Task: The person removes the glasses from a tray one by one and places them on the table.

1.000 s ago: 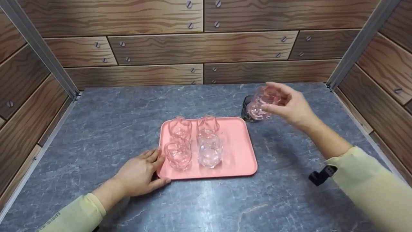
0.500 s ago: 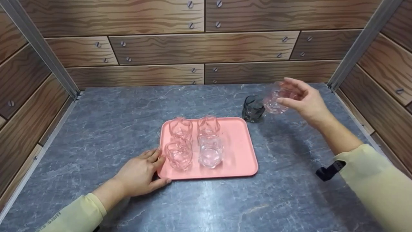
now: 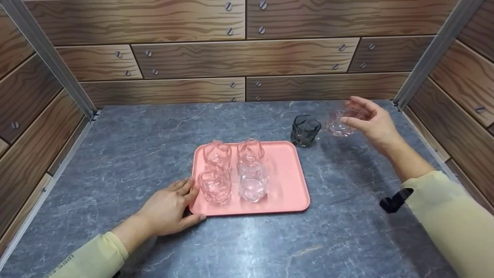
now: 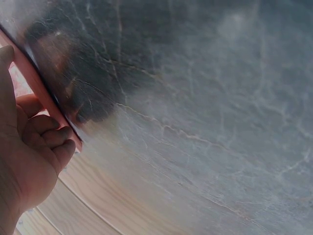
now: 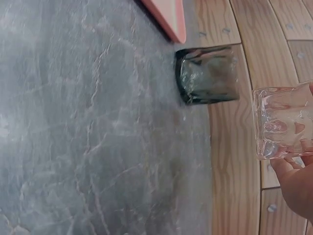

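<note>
A pink tray lies mid-table and carries several clear, faintly pink glasses. My left hand rests against its near left corner, fingers along the side edge and thumb along the front. In the left wrist view the fingers touch the tray's rim. My right hand grips one more clear glass just right of a dark grey glass standing behind the tray. In the right wrist view the clear glass is beside the dark glass; whether it touches the table is unclear.
The grey marbled table is enclosed by wood-patterned walls at the back and both sides, with metal posts in the back corners. A black wrist mount sits on my right sleeve. The tray's corner lies close to the dark glass.
My right hand has carried the clear glass from in front of the dark glass to its right and a little lower. The left hand and tray have not moved.
</note>
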### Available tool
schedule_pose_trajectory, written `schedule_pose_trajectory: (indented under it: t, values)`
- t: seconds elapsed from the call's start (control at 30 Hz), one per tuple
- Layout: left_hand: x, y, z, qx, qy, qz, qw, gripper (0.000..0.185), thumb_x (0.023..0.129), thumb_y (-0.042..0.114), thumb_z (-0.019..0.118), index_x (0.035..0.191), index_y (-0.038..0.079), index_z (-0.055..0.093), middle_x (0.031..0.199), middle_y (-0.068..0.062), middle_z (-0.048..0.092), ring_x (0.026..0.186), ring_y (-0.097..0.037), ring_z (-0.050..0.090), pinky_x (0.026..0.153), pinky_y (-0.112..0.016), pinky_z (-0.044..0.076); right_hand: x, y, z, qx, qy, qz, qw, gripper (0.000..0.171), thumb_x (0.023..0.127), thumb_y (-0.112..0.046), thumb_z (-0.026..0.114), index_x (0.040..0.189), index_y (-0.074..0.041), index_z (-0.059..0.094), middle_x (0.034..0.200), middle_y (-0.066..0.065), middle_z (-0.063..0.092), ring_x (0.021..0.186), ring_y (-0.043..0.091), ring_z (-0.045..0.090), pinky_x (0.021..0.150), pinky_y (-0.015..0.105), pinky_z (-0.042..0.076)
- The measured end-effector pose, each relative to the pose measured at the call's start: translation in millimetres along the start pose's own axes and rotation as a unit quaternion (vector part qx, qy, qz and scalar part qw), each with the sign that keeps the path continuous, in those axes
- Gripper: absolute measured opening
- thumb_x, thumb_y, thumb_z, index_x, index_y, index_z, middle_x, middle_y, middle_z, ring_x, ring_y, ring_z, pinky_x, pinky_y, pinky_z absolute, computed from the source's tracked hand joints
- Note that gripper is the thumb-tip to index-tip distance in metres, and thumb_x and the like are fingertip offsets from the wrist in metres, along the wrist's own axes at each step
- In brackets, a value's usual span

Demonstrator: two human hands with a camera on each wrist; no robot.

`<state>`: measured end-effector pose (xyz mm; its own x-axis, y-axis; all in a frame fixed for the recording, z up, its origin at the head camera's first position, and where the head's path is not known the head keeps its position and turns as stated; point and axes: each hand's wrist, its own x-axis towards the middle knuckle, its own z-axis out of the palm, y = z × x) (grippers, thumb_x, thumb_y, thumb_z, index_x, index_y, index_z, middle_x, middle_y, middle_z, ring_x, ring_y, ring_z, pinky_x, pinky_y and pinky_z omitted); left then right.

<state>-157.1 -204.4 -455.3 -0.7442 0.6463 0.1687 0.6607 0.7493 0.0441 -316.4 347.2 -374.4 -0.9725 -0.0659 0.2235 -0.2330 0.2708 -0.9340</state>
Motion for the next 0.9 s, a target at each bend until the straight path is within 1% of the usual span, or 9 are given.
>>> schedule_pose_trajectory:
  t: [0.1, 0.23, 0.3, 0.37, 0.5, 0.63, 0.83, 0.9]
  values:
    - [0.3, 0.0, -0.1, 0.0, 0.002, 0.001, 1.0, 0.08, 0.101, 0.06, 0.062, 0.143, -0.008, 0.061, 0.145, -0.034, 0.057, 0.133, -0.048, 0.059, 0.114, -0.055, 0.047, 1.3, 9.1, -3.1, 0.0, 0.0, 0.014, 1.0, 0.065, 0.096, -0.01, 0.081, 0.155, -0.01, 0.052, 0.131, -0.016, 0.065, 0.112, 0.014, 0.057, 0.081, 0.015, 0.053]
    - [0.3, 0.5, -0.4, 0.002, 0.006, 0.003, 1.0, 0.079, 0.101, 0.058, 0.064, 0.143, -0.008, 0.061, 0.144, -0.034, 0.058, 0.133, -0.047, 0.06, 0.114, -0.054, 0.047, 3.2, 20.1, -3.6, 0.022, -0.002, 0.032, 0.999, 0.07, 0.096, -0.009, 0.08, 0.158, -0.006, 0.048, 0.135, -0.01, 0.064, 0.107, 0.013, 0.054, 0.078, 0.016, 0.054]
    - [0.3, 0.9, -0.6, 0.001, 0.006, 0.002, 1.0, 0.078, 0.1, 0.058, 0.064, 0.144, -0.008, 0.061, 0.144, -0.034, 0.058, 0.133, -0.047, 0.059, 0.114, -0.054, 0.047, 4.1, 24.7, -2.6, 0.014, -0.003, 0.039, 0.999, 0.072, 0.097, -0.01, 0.079, 0.159, -0.003, 0.044, 0.138, -0.006, 0.063, 0.108, 0.011, 0.053, 0.08, 0.015, 0.053]
    - [0.3, 1.1, -0.9, 0.001, 0.005, 0.001, 1.0, 0.078, 0.1, 0.057, 0.064, 0.144, -0.008, 0.061, 0.144, -0.034, 0.058, 0.133, -0.047, 0.059, 0.114, -0.054, 0.047, 4.6, 29.3, -1.1, -0.005, -0.005, 0.045, 0.999, 0.075, 0.098, -0.014, 0.078, 0.161, -0.001, 0.04, 0.143, -0.001, 0.061, 0.11, 0.01, 0.052, 0.083, 0.015, 0.051]
    - [0.5, 1.0, -0.7, 0.0, 0.003, 0.001, 1.0, 0.079, 0.101, 0.058, 0.064, 0.144, -0.008, 0.061, 0.145, -0.033, 0.058, 0.133, -0.047, 0.059, 0.114, -0.054, 0.047, 5.6, 38.7, 2.6, -0.032, -0.008, 0.053, 0.998, 0.076, 0.1, -0.017, 0.077, 0.163, -0.001, 0.038, 0.152, 0.006, 0.056, 0.116, 0.01, 0.051, 0.088, 0.015, 0.049]
    - [0.3, 0.5, -0.4, 0.002, 0.004, 0.003, 1.0, 0.079, 0.101, 0.058, 0.063, 0.144, -0.008, 0.061, 0.144, -0.033, 0.058, 0.133, -0.047, 0.059, 0.114, -0.054, 0.047, 7.2, 46.8, 6.7, -0.035, -0.006, 0.057, 0.998, 0.076, 0.099, -0.016, 0.078, 0.162, -0.001, 0.038, 0.152, 0.009, 0.055, 0.121, 0.014, 0.052, 0.089, 0.015, 0.048]
    - [0.3, 0.1, 0.1, 0.002, 0.005, 0.005, 1.0, 0.079, 0.101, 0.06, 0.062, 0.143, -0.008, 0.062, 0.144, -0.034, 0.058, 0.133, -0.048, 0.06, 0.113, -0.055, 0.048, 8.3, 53.1, 12.9, -0.039, -0.01, 0.071, 0.997, 0.079, 0.098, -0.016, 0.079, 0.163, -0.002, 0.037, 0.159, 0.023, 0.048, 0.131, 0.024, 0.052, 0.091, 0.013, 0.048]
    - [0.2, 0.1, 0.2, 0.003, 0.006, 0.005, 1.0, 0.079, 0.101, 0.06, 0.062, 0.143, -0.008, 0.062, 0.144, -0.034, 0.058, 0.132, -0.048, 0.06, 0.113, -0.055, 0.048, 8.6, 55.1, 14.0, -0.038, -0.013, 0.076, 0.996, 0.08, 0.098, -0.016, 0.079, 0.163, -0.001, 0.036, 0.16, 0.025, 0.045, 0.133, 0.025, 0.051, 0.091, 0.013, 0.048]
